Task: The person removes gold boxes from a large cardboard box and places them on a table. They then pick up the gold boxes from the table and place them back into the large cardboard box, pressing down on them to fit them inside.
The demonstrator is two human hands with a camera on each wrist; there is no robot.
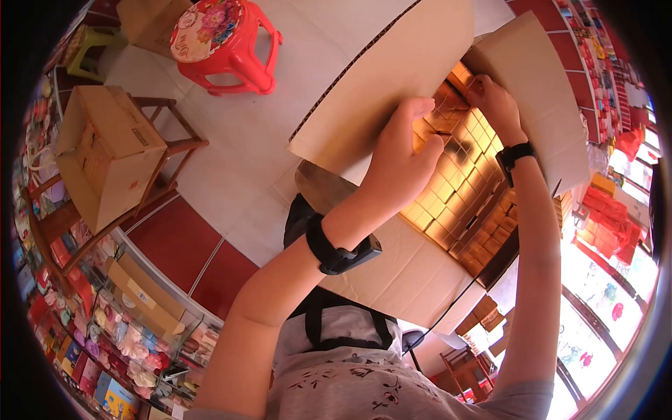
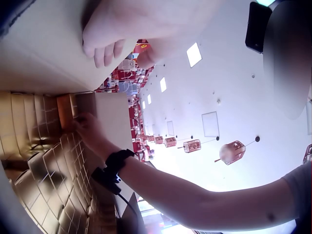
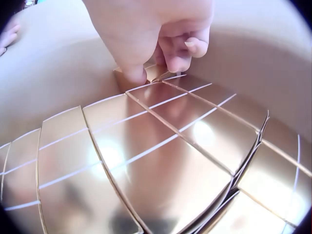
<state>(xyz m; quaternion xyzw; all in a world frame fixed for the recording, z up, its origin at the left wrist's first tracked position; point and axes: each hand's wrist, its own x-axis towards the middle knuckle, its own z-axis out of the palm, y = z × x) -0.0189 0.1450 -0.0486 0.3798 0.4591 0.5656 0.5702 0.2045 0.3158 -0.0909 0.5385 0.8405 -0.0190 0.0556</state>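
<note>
A large cardboard carton stands with its flaps up, packed with rows of shiny gold boxes. My right hand reaches into its far corner. In the right wrist view, the thumb and fingers of that right hand pinch the edge of a small gold box at the end of the rows. My left hand is at the near-left flap, thumb apart from the fingers. From the left wrist view, the left hand's fingers lie against that flap, holding nothing.
A red plastic stool stands on the pale floor at upper left. Below it, an open carton sits on a wooden chair. Shelves of small goods line the lower left. A black cable crosses the carton's near side.
</note>
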